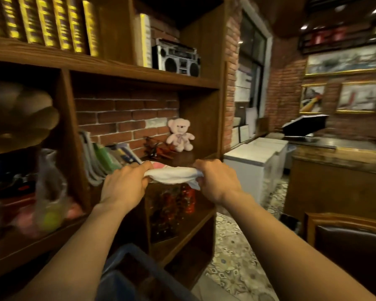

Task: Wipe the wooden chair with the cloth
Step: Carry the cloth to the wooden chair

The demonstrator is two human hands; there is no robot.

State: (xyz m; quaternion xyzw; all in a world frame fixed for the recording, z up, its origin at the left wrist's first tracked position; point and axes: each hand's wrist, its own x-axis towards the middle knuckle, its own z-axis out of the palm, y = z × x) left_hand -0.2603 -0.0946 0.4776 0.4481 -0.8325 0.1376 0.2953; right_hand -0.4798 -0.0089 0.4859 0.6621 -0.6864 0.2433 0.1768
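The cloth (pixel 173 175) is white with a pink patch near its left end, bunched into a short roll and stretched in the air between the two hands, in front of the wooden bookshelf (pixel 139 72); the left hand (pixel 126 183) has its grip closed on one end and the right hand (pixel 215 181) has its grip closed on the other. The wooden chair (pixel 345 240), with a carved frame and dark padded back, stands at the lower right, well apart from the cloth, with patterned tile floor (pixel 234 253) open between it and the shelf. No writing can be read; the gold book spines (pixel 41 20) are blurred.
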